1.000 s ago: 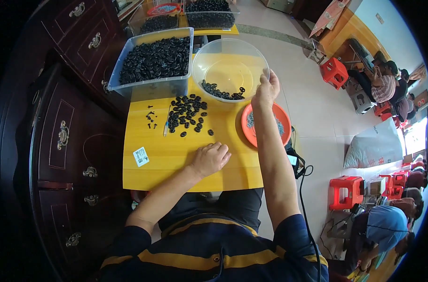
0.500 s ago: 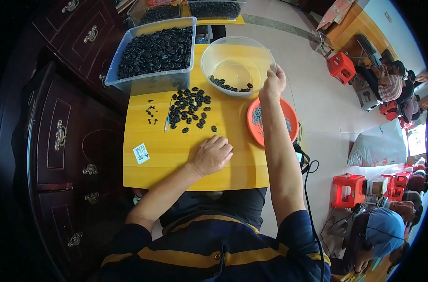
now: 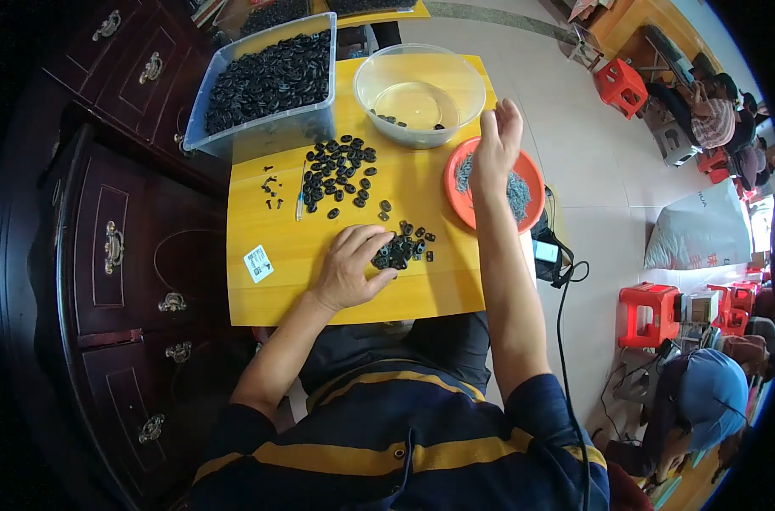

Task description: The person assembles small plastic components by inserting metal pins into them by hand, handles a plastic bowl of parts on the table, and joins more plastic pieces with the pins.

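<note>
My left hand (image 3: 350, 268) lies on the yellow table, fingers and thumb spread around a small heap of black parts (image 3: 399, 249). Its fingertips are at the heap's edge. My right hand (image 3: 499, 149) is raised above the orange-red dish (image 3: 532, 166) of small grey pieces (image 3: 519, 198), beside the clear plastic bowl (image 3: 468, 94). Its fingers are apart and appear to hold nothing. Only a few black pieces (image 3: 392, 119) show in the bowl. Beyond my left hand lie many loose black oval parts (image 3: 343, 170) with holes.
A clear bin (image 3: 272, 140) full of black ovals stands at the far left of the table. Small black screws (image 3: 271, 187), a thin pen-like tool (image 3: 301, 200) and a white label (image 3: 257, 264) lie nearby. Dark drawers flank the left; cables (image 3: 566, 272) hang at the right.
My right hand has let go of the bowl's rim. My left hand has gone from closed to spread, and a heap of black parts now shows beside it. Fewer pieces show in the bowl.
</note>
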